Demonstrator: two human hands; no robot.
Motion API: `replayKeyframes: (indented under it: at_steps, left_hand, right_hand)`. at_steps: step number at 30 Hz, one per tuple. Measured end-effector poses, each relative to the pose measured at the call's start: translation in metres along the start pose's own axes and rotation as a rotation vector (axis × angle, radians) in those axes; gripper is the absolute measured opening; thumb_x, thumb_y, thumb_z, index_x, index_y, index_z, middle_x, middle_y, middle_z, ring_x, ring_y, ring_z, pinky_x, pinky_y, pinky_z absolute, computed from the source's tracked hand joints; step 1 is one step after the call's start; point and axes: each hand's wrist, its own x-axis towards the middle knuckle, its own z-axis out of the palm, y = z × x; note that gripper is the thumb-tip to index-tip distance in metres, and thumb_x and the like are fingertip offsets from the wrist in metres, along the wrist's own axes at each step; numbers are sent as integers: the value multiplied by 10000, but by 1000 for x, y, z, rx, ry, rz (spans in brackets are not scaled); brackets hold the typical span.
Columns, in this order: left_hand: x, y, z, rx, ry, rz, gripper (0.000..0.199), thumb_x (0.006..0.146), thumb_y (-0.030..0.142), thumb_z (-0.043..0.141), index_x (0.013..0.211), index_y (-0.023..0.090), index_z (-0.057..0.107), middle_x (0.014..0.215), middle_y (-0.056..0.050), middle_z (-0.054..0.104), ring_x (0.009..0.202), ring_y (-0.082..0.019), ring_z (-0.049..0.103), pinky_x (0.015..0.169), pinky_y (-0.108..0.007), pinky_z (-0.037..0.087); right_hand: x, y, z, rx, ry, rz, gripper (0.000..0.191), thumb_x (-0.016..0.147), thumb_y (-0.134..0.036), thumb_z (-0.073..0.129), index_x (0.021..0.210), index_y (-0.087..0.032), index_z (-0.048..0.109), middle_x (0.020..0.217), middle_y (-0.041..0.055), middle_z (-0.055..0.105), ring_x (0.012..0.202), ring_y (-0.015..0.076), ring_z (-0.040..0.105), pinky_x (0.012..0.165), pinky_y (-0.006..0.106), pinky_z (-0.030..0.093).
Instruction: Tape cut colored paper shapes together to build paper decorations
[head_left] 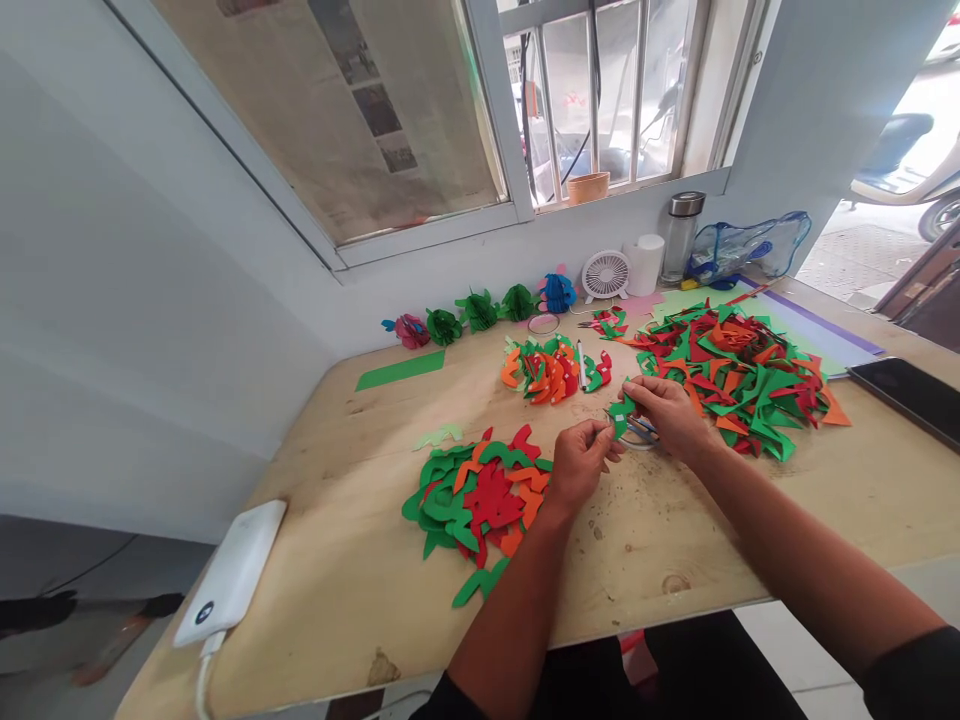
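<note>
Above the table's middle, my left hand [579, 468] and my right hand [670, 412] both pinch a small green paper cutout [619, 416] stretched between their fingertips. A small white patch shows on the cutout. Behind the right fingers lies a pale ring-shaped item [640, 437] with grey parts, mostly hidden, so I cannot tell its kind. Left of my left forearm spreads a pile of curved paper cutouts [480, 490] in green, red and orange. Beyond my hands stand bunched orange, red and green cutouts [551, 370], with a white pen [581, 365] beside them.
A heap of paper scraps [750, 365] covers the table's right side, near a black phone [907, 400]. Along the wall are folded paper figures [480, 310], a small white fan [606, 274] and a glass bottle [681, 240]. A white power bank [232, 570] lies at the left edge.
</note>
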Motion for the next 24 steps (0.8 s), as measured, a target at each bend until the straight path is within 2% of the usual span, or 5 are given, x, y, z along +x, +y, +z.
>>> replayKeyframes:
  at_steps: [8, 12, 17, 20, 24]
  left_hand:
    - [0, 4, -4, 33, 13, 18, 289, 763, 400, 573, 666, 134, 634, 561, -32, 634, 486, -93, 556, 448, -184, 401]
    - [3, 3, -7, -17, 94, 4, 318, 752, 433, 571, 663, 132, 624, 595, -47, 655, 472, -92, 552, 424, -187, 393]
    - [10, -1, -13, -77, 226, -36, 317, 718, 442, 580, 650, 133, 597, 617, -57, 659, 435, -78, 521, 375, -177, 351]
    - [12, -3, -15, -74, 249, -52, 297, 694, 432, 598, 639, 140, 582, 590, -44, 646, 409, -73, 497, 354, -173, 320]
    - [14, -4, -18, -42, 273, -53, 288, 695, 426, 590, 602, 157, 549, 545, -20, 624, 381, -68, 469, 350, -175, 293]
  right_hand:
    - [1, -2, -1, -104, 1, -36, 338, 693, -495, 658, 624, -168, 606, 533, -29, 518, 487, 77, 409, 460, 207, 321]
    - [2, -8, -4, -265, 66, -129, 389, 780, -535, 528, 667, -174, 616, 577, -2, 566, 544, 109, 482, 525, 230, 381]
    - [2, -12, -11, -964, 114, -155, 327, 828, -429, 455, 705, -184, 632, 619, 30, 622, 600, 148, 534, 552, 255, 344]
    - [0, -14, -13, -1297, 3, -79, 272, 822, -409, 471, 757, -213, 649, 728, 38, 675, 692, 173, 581, 547, 257, 302]
    - [-5, -17, -10, -1512, -125, -54, 283, 810, -439, 487, 865, -212, 646, 893, 67, 698, 810, 201, 612, 574, 260, 313]
